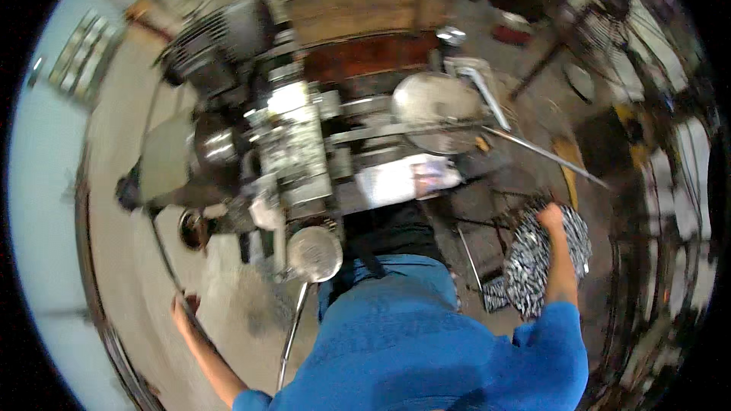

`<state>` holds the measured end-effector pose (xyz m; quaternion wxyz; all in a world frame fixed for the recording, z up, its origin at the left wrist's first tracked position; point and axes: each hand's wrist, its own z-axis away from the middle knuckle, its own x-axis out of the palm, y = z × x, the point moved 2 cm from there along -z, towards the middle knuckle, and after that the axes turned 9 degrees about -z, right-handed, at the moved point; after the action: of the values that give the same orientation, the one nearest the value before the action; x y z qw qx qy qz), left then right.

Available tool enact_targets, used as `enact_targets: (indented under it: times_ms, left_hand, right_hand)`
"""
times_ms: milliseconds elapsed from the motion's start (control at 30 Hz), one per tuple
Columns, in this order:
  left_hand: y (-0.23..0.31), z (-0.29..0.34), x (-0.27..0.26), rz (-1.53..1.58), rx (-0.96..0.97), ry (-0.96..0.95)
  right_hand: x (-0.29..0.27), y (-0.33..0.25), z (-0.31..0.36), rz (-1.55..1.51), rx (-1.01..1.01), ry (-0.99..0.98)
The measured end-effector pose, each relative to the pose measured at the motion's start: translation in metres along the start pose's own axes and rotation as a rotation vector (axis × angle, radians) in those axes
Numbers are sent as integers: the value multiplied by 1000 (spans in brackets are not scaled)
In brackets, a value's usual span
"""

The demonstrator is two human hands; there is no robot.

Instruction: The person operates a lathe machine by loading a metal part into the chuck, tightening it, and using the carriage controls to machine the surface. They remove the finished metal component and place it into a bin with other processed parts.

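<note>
Blur throughout — dim right side, glare on machine top (pixel 290 99) — edges bent, corners black.

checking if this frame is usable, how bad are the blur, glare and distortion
Head view: soft blur over left hand, right hand and machine; bright glare on the machine's metal top; fisheye bends the wall's base at left; corners black.

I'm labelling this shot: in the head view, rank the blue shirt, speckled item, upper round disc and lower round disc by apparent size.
1. Blue shirt
2. Speckled item and upper round disc: too alike to rank
3. Lower round disc
</note>
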<state>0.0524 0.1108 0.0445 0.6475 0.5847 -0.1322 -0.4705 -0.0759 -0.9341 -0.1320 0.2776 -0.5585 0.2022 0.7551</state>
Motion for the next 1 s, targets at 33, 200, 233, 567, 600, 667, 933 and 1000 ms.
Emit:
enact_targets:
  times_ms: [33,200,233,567,600,667,933,1000]
  left_hand:
    - [-3,7,-6,29,33,-9]
    - [-12,29,-23,-8,20,13]
    - [-10,33,-17,-17,18,26]
    - [17,51,4,-44,7,132]
    - [17,50,0,-58,4,128]
    - [13,46,-3,-82,0,114]
    - [-16,58,-31,-464,333,173]
    - [-17,75,-37,-620,339,196]
  right_hand:
    - [6,6,1,-19,-116,87]
    - [-12,-18,13,-209,-39,301]
    - [-15,-11,19,-146,-227,377]
    - [-154,-159,101,-2066,-620,100]
    - [-172,-195,103,-2147,-664,37]
    - [-208,-276,108,-2198,-644,-78]
    - [-296,-580,184,-1598,-1264,-1040]
    - [-301,-622,207,-1126,-1602,-579]
